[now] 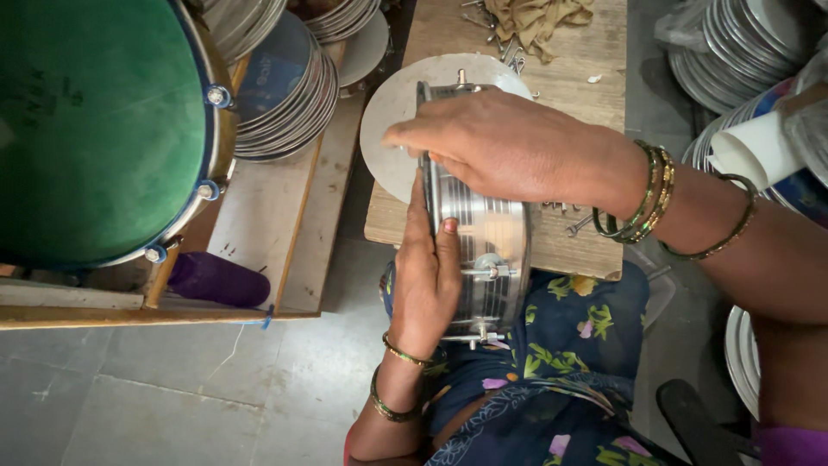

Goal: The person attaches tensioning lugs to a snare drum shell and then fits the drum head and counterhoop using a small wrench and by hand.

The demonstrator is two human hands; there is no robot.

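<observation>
Your left hand point(429, 276) presses flat against the side of one shiny ribbed metal drum shell point(479, 242), fingers extended upward along its rim, thumb on the metal wall. Your right hand point(500, 142) curls over the top of the same shell from the far side, fingers gripping its upper edge. The shell stands on edge, resting between your lap and the near edge of the wooden table point(569, 78); at least three small tuning lugs with bolts show on its wall. Behind it, one pale round drum skin disc point(392, 121) lies against the shell and overhangs the table's left edge. One crumpled tan cloth point(539, 19) lies at the table's far end, with a few small metal hooks just beside it. One small wrench point(580, 226) lies on the table near your right wrist. At left, one large green-headed drum with a blue rim point(95, 121) sits on a wooden shelf, and one purple cylinder point(217, 280) lies below it. Stacks of metal rings point(293, 95) lie beyond.
</observation>
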